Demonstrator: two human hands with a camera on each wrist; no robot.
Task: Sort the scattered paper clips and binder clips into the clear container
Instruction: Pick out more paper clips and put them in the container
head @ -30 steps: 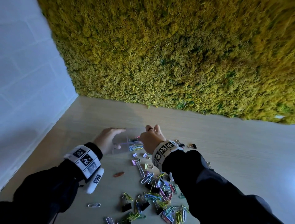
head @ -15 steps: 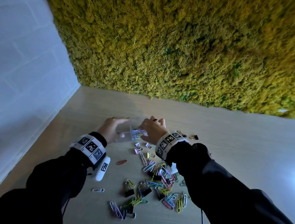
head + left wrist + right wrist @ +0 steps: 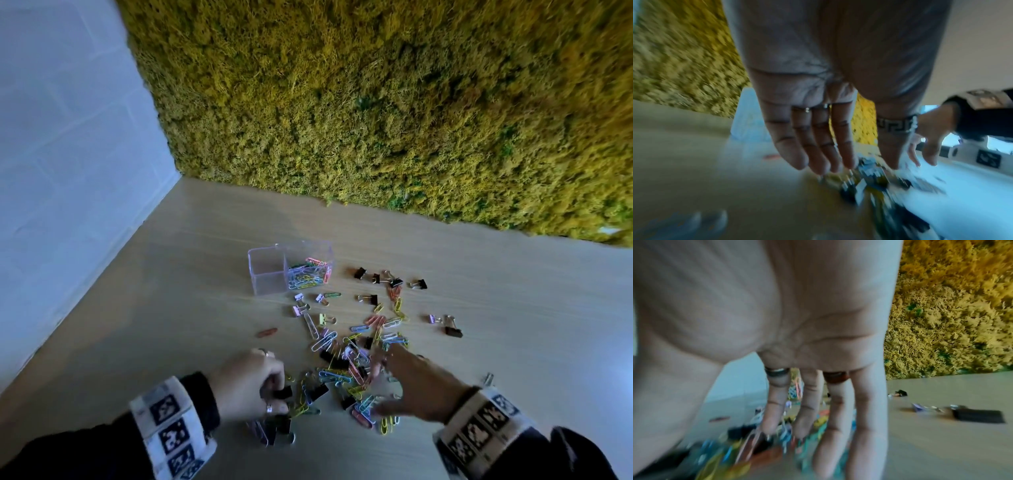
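Observation:
The clear two-compartment container (image 3: 270, 270) stands on the wooden table (image 3: 513, 308); its right compartment holds coloured paper clips (image 3: 308, 275), and the left one looks empty. A heap of coloured paper clips and black binder clips (image 3: 342, 366) lies in front of it. My left hand (image 3: 277, 394) hovers at the heap's left edge; in the left wrist view its fingers (image 3: 818, 155) are straight and the tips just reach the blurred clips. My right hand (image 3: 380, 383) spreads its fingers (image 3: 768, 418) over the heap's right side and holds nothing.
Several black binder clips (image 3: 394, 281) lie to the right of the container. Two more binder clips (image 3: 452, 330) sit farther right. One orange paper clip (image 3: 267, 332) lies alone at the left. A moss wall (image 3: 376, 102) backs the table and a white wall (image 3: 68, 171) bounds its left.
Both hands have left the container at the back and drawn back to the near heap of clips. The container now stands alone, in full view.

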